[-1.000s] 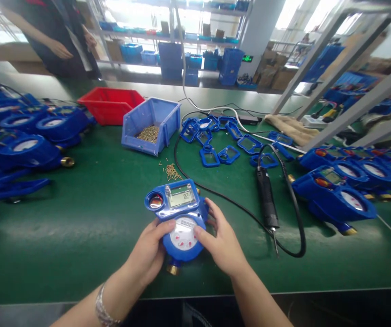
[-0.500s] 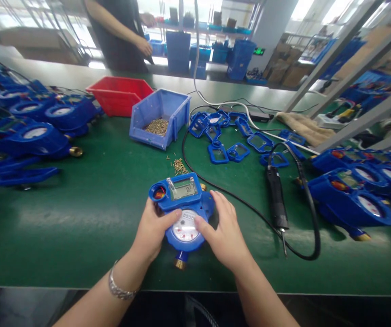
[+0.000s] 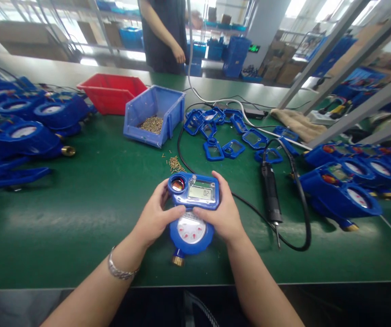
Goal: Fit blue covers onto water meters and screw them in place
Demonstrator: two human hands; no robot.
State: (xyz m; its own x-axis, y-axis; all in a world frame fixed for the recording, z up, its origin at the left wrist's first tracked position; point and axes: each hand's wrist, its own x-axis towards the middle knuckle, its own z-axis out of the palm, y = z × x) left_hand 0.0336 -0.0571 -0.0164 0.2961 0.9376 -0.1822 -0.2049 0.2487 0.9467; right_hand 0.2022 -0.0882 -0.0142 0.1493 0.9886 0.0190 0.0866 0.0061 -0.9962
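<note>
A blue water meter (image 3: 193,213) with a small display on top and a white dial below lies on the green table (image 3: 90,227) in front of me. My left hand (image 3: 154,217) grips its left side, thumb pressed under the display. My right hand (image 3: 221,213) wraps its right side, thumb at the dial's upper edge. A silver bracelet sits on my left wrist.
A black electric screwdriver (image 3: 271,195) with looped cable lies to the right. A blue bin of screws (image 3: 154,116) and a red bin (image 3: 110,93) stand behind, with loose screws (image 3: 174,163) and blue frames (image 3: 222,131). Meters are stacked left (image 3: 21,131) and right (image 3: 341,193). A person (image 3: 166,32) stands across.
Both hands have slid up from the dial to clasp the meter's sides at the display, and the meter has turned straighter. The person across the table has walked to the right.
</note>
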